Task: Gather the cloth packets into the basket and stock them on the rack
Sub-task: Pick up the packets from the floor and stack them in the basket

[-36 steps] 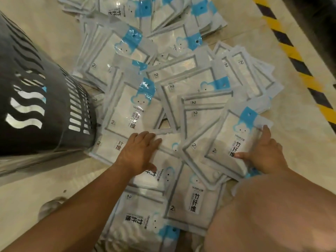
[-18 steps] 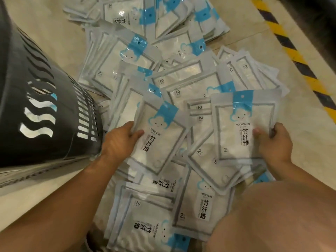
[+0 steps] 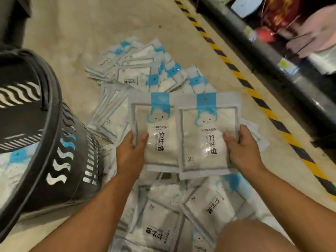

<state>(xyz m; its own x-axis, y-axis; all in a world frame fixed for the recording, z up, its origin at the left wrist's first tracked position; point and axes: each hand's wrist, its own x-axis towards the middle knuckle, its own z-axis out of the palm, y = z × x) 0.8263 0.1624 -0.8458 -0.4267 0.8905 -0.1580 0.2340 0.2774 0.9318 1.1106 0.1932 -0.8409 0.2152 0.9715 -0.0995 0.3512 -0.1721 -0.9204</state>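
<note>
Two white cloth packets with blue cloud labels are lifted side by side above the floor pile. My left hand [image 3: 131, 153] grips the left packet [image 3: 156, 124] at its lower left edge, thumb on its front. My right hand [image 3: 241, 150] grips the right packet [image 3: 205, 133] at its right edge, overlapping the left one slightly. Several more packets [image 3: 143, 73] lie scattered on the floor beyond and below my hands. The black slotted basket [image 3: 60, 160] stands at the left, with packets showing inside it.
A yellow-and-black hazard stripe [image 3: 254, 91] runs diagonally along the floor at the right. Behind it is the dark base of the rack [image 3: 283, 66] with goods on its low shelf. My knee [image 3: 254, 235] fills the lower right corner.
Both hands have lifted their packets off the pile and brought them together upright in front of me. The view has tilted up, bringing the rack into sight.
</note>
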